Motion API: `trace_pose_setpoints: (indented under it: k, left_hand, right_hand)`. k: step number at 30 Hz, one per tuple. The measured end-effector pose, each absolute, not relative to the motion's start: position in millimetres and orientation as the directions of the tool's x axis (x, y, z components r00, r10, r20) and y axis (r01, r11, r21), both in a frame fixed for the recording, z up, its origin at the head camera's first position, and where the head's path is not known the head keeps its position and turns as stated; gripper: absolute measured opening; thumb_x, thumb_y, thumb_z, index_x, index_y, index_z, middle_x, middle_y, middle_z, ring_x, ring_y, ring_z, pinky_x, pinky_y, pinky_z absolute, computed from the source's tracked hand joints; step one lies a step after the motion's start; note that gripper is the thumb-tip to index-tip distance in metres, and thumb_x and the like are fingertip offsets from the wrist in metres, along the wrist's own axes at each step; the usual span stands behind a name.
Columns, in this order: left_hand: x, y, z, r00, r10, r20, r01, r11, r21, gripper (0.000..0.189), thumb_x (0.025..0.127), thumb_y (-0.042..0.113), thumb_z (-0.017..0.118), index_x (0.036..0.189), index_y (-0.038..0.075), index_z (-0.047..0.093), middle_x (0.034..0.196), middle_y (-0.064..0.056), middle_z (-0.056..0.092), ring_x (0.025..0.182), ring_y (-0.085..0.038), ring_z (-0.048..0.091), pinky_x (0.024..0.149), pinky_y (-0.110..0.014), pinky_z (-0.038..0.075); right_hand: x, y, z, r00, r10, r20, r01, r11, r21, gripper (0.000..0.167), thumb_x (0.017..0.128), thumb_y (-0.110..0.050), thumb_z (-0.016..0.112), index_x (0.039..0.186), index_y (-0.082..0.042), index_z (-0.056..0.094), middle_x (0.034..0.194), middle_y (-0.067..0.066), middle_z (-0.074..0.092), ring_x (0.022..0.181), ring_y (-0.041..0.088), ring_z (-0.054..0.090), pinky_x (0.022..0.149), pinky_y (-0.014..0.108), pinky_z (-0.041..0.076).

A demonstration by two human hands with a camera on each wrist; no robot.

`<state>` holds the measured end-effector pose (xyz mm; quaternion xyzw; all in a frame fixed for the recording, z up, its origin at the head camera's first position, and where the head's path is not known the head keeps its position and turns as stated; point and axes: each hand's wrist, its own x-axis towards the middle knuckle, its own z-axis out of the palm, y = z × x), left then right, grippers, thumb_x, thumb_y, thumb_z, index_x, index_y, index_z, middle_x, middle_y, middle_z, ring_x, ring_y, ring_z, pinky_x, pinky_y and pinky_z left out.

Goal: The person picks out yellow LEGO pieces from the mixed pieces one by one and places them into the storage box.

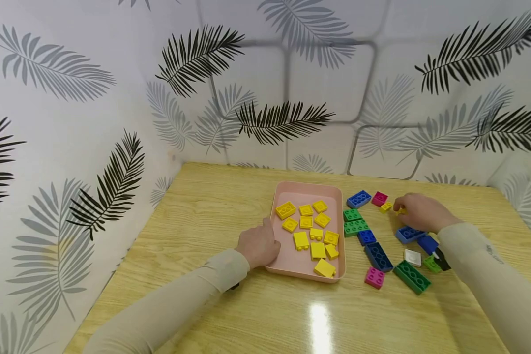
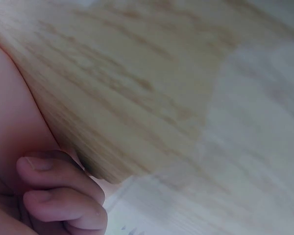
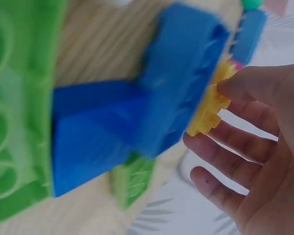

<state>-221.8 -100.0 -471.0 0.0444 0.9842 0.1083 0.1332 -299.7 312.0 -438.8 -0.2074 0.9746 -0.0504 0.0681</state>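
Observation:
At its left side, a pink tray (image 1: 287, 258) is gripped at the rim by my left hand (image 1: 258, 245). Several yellow bricks (image 1: 317, 250) lie inside the tray. In the left wrist view, curled fingers (image 2: 63, 196) show beside the pink tray wall (image 2: 14, 103); the thumb's hold is hidden there. Over the loose bricks on the right, my right hand (image 1: 420, 212) pinches a small yellow brick (image 3: 208, 110) between thumb and fingertips. A blue brick (image 3: 179, 73) stands close by it. Another yellow brick (image 1: 385, 207) lies just left of that hand.
Between tray and right arm lie green bricks (image 1: 355, 227), a dark blue brick (image 1: 378, 257), a pink brick (image 1: 374, 278), a long green brick (image 1: 412, 277) and a white piece (image 1: 412, 257). A red brick (image 1: 379, 198) lies farther back. A leaf-patterned wall (image 1: 318, 147) borders the wooden table (image 1: 212, 196).

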Motion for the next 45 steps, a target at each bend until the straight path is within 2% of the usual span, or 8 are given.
trace_pose_setpoints:
  k: [8,17,21,30,37,45]
  left_hand:
    - [-223,-100,-473,-0.958,0.107,-0.268,0.039,0.968,0.249,0.064,0.097,0.031,0.053,0.148,-0.003,0.033,0.072,-0.004,0.06,0.058,-0.019,0.057,0.053,-0.032,0.045]
    - [-224,-101,-474,-0.961,0.109,-0.254,0.048,0.971,0.234,0.064,0.097,0.032,0.054,0.147,-0.003,0.034,0.071,-0.004,0.06,0.058,-0.019,0.056,0.052,-0.032,0.044]
    - [-223,-101,-473,-0.959,0.108,-0.261,0.047,0.972,0.231,0.068,0.098,0.032,0.054,0.151,-0.003,0.03,0.072,-0.004,0.06,0.059,-0.018,0.057,0.054,-0.032,0.045]
    - [-225,-102,-474,-0.962,0.124,-0.243,0.074,0.975,0.208,0.067,0.098,0.034,0.055,0.148,-0.004,0.033,0.073,-0.004,0.06,0.059,-0.018,0.058,0.054,-0.032,0.046]
    - [-224,-104,-475,-0.961,0.12,-0.248,0.07,0.976,0.204,0.068,0.096,0.033,0.055,0.149,-0.004,0.033,0.07,-0.004,0.06,0.056,-0.018,0.057,0.051,-0.032,0.046]
    - [-224,-104,-477,-0.967,0.135,-0.218,0.088,0.973,0.213,0.065,0.096,0.032,0.056,0.146,-0.004,0.036,0.073,-0.004,0.06,0.059,-0.018,0.057,0.055,-0.033,0.047]
  right_hand:
    - [-276,273,-412,-0.887,-0.462,-0.008,-0.454,0.874,-0.173,0.023,0.092,-0.011,0.066,0.113,-0.004,0.071,0.111,0.013,0.068,0.093,0.027,0.067,0.083,0.051,0.054]
    - [-243,210,-393,-0.808,-0.587,0.052,-0.585,0.789,-0.186,0.017,0.091,-0.014,0.072,0.108,-0.011,0.072,0.107,0.004,0.066,0.08,0.013,0.062,0.074,0.037,0.057]
    - [-230,176,-393,-0.769,-0.639,0.028,-0.631,0.75,-0.198,0.018,0.091,-0.017,0.074,0.109,-0.015,0.072,0.111,0.001,0.065,0.084,0.012,0.063,0.076,0.033,0.057]
    - [-212,118,-401,-0.663,-0.735,-0.141,-0.692,0.674,-0.258,0.019,0.094,-0.02,0.072,0.113,-0.019,0.072,0.117,-0.002,0.064,0.096,0.014,0.061,0.089,0.033,0.056]
    - [-205,97,-411,-0.632,-0.74,-0.23,-0.693,0.672,-0.26,0.018,0.094,-0.023,0.072,0.112,-0.026,0.072,0.114,-0.007,0.064,0.092,0.011,0.058,0.092,0.031,0.054]
    - [-202,91,-419,-0.572,-0.794,-0.207,-0.755,0.608,-0.246,0.02,0.094,-0.023,0.072,0.114,-0.024,0.072,0.108,-0.009,0.067,0.09,0.007,0.06,0.093,0.032,0.054]
